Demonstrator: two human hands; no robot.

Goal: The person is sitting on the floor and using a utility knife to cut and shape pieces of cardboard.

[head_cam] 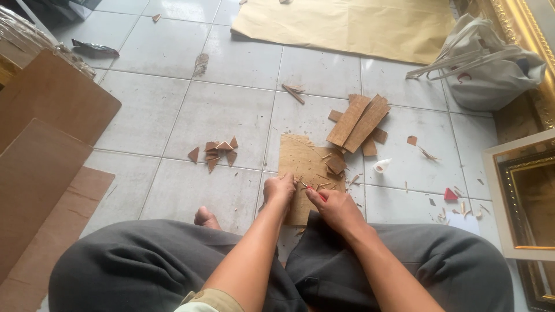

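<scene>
Plywood board (300,162) lies under both hands (306,199), touching

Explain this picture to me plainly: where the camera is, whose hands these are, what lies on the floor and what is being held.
There is one picture, taken by a camera worn on the person's head, looking down past their crossed legs. The left hand presses on a plywood board lying on the tiled floor. The right hand grips something small with a red tip, too small to identify. Thin wood slivers litter the board. Beyond lie stacked wood strips, small triangular offcuts, brown paper and a cloth bag.
</scene>
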